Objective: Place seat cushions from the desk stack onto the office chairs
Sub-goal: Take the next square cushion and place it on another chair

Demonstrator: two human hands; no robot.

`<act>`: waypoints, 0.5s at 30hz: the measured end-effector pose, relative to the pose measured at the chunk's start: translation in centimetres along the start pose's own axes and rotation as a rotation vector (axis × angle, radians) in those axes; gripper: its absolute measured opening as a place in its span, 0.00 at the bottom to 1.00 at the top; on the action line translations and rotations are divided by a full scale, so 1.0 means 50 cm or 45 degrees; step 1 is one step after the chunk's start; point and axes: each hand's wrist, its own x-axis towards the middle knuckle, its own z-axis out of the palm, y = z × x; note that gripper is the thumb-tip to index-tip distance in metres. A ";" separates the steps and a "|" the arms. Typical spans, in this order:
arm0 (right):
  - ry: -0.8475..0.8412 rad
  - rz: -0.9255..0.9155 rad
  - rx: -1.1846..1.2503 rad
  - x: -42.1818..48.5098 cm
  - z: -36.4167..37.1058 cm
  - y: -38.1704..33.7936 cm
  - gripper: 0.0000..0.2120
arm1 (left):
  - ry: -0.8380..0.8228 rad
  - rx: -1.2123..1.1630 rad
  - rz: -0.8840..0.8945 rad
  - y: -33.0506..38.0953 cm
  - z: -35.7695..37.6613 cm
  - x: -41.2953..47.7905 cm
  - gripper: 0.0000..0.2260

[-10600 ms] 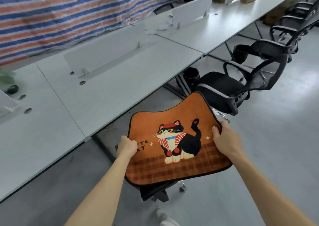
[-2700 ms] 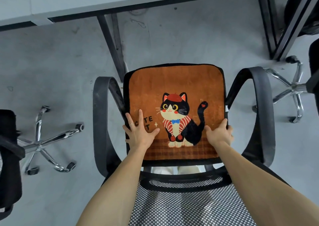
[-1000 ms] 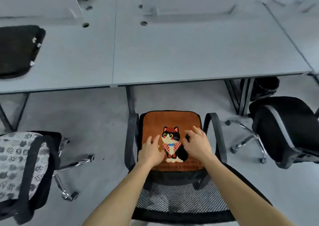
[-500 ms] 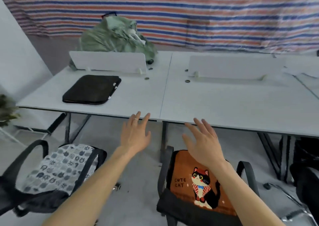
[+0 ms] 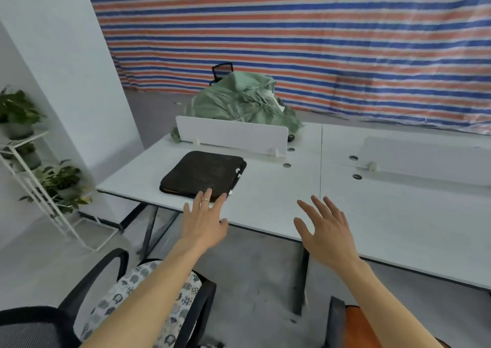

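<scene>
A dark stack of seat cushions lies on the white desk, near its left end. My left hand is stretched toward the stack with straight fingers, its fingertips just short of the stack's near edge. My right hand hovers open over the desk's front edge, to the right of the stack. Both hands hold nothing. A chair with a grey patterned cushion sits at the lower left. The orange cushion shows on another chair at the bottom right, mostly hidden by my right arm.
A white divider panel stands behind the stack, with a green bundle beyond it. A second divider is at the right. A white plant rack stands by the left wall. A striped tarp hangs at the back.
My hands left the orange cushion on the chair seat and rose. My view swung up and left, and both open hands now reach toward the dark stack on the desk.
</scene>
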 end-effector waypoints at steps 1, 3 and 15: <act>-0.004 0.008 -0.005 0.024 0.012 -0.019 0.27 | -0.019 0.008 -0.002 -0.029 -0.004 0.024 0.30; -0.009 0.033 0.000 0.065 0.035 -0.047 0.27 | -0.019 0.019 -0.009 -0.077 -0.010 0.061 0.30; -0.084 0.160 -0.058 0.288 0.158 -0.075 0.27 | -0.113 -0.048 0.012 -0.168 0.038 0.263 0.31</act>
